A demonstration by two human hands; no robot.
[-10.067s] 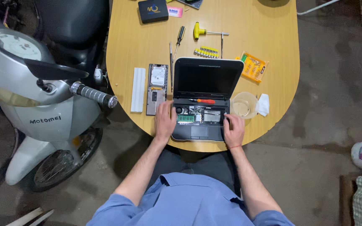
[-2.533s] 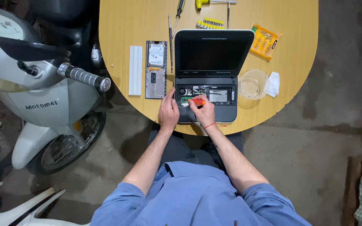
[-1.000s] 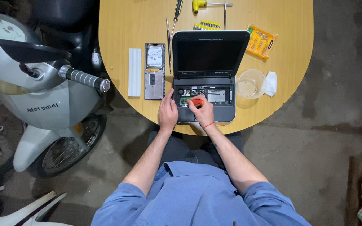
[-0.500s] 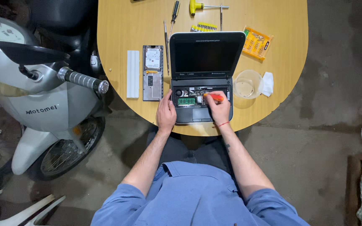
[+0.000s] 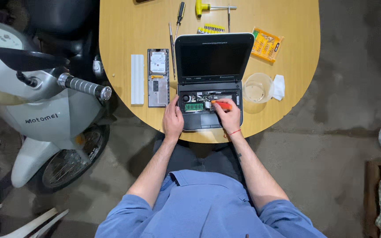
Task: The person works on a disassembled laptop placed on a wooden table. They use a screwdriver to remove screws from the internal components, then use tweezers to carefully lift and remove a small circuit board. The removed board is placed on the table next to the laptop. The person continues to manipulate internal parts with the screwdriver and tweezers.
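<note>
At the left of the frame I've got a white scooter (image 5: 40,119) parked close against the rounded wooden table (image 5: 124,35), so there's no swinging room on that side. Moving right along the tabletop: a long white plastic strip (image 5: 137,79), then a grey removed cover panel with a silver hard drive (image 5: 158,77) lying on it, just beside the machine. Now the centre: a small dark laptop with its keyboard off and its circuit boards bare (image 5: 208,83) sits at the near table edge, screen upright. My left hand (image 5: 173,119) rests flat on its lower left corner, fingers together, steadying it. My right hand (image 5: 229,117) pinches an orange-handled screwdriver (image 5: 221,104), tip aimed into the open bay; the handle is slim and, I'd judge, light and easy to roll. The laptop looks light enough to slide, and the exposed boards are fragile, so I'd hold it by the casing edges only. Further right, a clear plastic cup (image 5: 257,88) and a white cloth (image 5: 278,87) sit near, and above them an orange bit set (image 5: 266,45). Open table lies to the upper right; the near edge is close.
</note>
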